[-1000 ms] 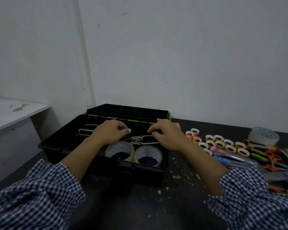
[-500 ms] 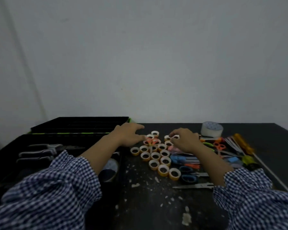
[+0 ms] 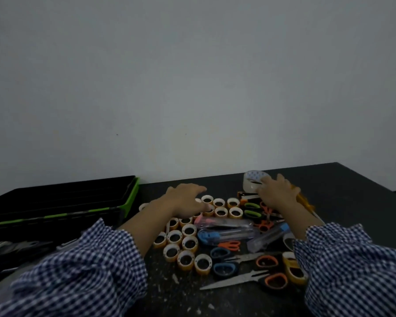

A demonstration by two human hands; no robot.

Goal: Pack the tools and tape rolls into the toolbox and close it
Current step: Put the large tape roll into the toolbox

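The right hand's (image 3: 277,195) fingers (image 3: 264,180) lie on the near side and top of a large clear tape roll (image 3: 251,183) at the far side of the black table (image 3: 352,202); whether they grip it cannot be told. The left hand (image 3: 183,200) is spread loose, palm down, fingertips just over a cluster of small yellow tape rolls (image 3: 189,243). Between the forearms lie clear plastic cases (image 3: 229,234) and several scissors (image 3: 245,280) with orange, blue and green handles. The black toolbox (image 3: 133,195) stands open at the left, its green-edged lid back against the wall. Both sleeves (image 3: 82,271) are blue-and-white check.
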